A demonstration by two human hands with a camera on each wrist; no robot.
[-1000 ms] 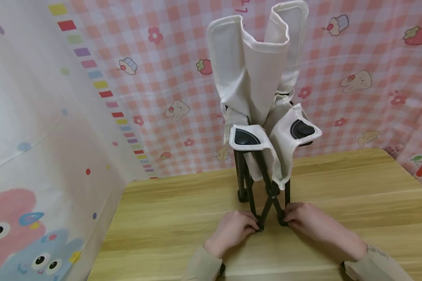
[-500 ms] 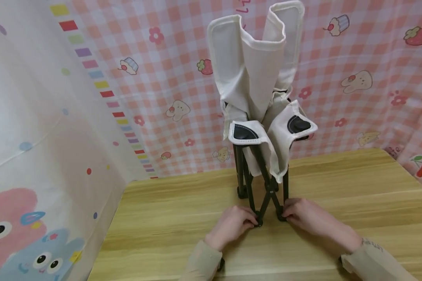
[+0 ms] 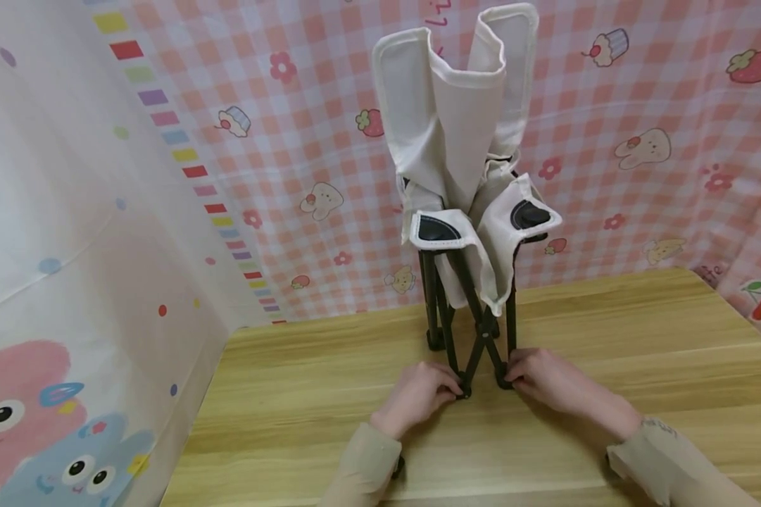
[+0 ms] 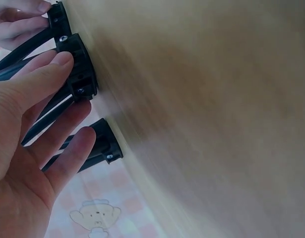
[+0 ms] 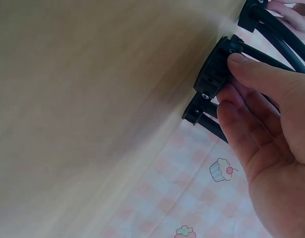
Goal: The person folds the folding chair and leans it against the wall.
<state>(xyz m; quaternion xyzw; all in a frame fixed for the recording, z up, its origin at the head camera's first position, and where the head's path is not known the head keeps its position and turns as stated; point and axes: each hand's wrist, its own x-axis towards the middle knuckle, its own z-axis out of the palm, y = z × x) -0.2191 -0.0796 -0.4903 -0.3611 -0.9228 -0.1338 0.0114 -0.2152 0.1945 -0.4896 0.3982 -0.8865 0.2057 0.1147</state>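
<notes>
A small folding chair (image 3: 469,127) with off-white fabric and black legs stands upright on the wooden table, its frame drawn mostly together. The fabric back is folded inward, and black corner patches show on the seat. My left hand (image 3: 418,398) pinches the chair's front left foot (image 4: 83,69), thumb on one side and fingers on the other. On the front right foot (image 5: 214,67), my right hand (image 3: 554,380) has a similar pinch grip. A rear foot (image 3: 435,339) stands behind on the left. Crossed front legs (image 3: 483,338) meet at a pivot between the hands.
A pink checked cloth (image 3: 329,141) hangs close behind the table. To the left is a white printed curtain (image 3: 101,246). The wooden tabletop (image 3: 304,422) extends to both sides of the chair.
Both hands have pushed the chair away from me toward the back cloth, slightly to the left. The upper right of the chair has come a little closer to the left side.
</notes>
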